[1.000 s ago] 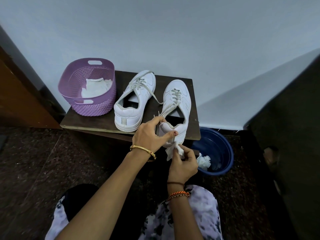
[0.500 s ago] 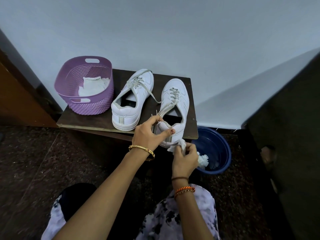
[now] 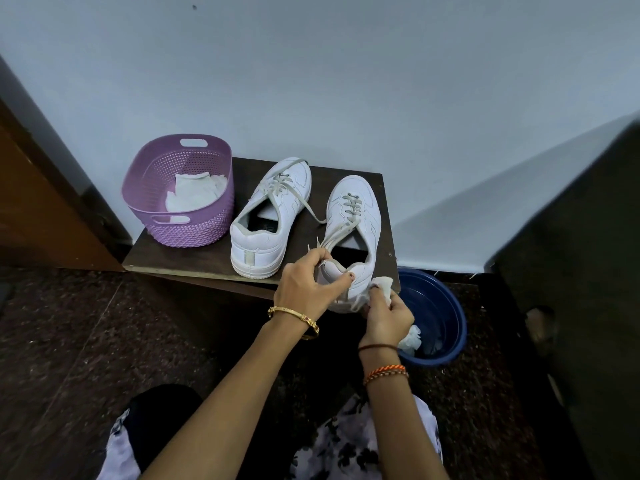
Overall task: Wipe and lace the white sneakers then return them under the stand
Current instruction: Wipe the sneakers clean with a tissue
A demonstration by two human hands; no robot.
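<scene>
Where a dark wooden tabletop (image 3: 194, 258) meets the pale blue wall, two white sneakers stand beside one purple basket (image 3: 180, 192). On the speckled floor sits one blue bucket (image 3: 446, 317). The left hand (image 3: 306, 289) grasps the right sneaker (image 3: 353, 230) at its heel; the right hand (image 3: 386, 317) pinches a white cloth (image 3: 381, 285) against it. The left sneaker (image 3: 270, 220) rests untouched.

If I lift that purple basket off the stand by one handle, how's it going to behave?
The purple basket is probably light: perforated plastic walls, and only some white cloth shows inside. It would likely tilt when hung from one handle, sliding the cloth to the low side. The thin wall may flex slightly, though the woven-look lower band suggests some stiffness.
</scene>
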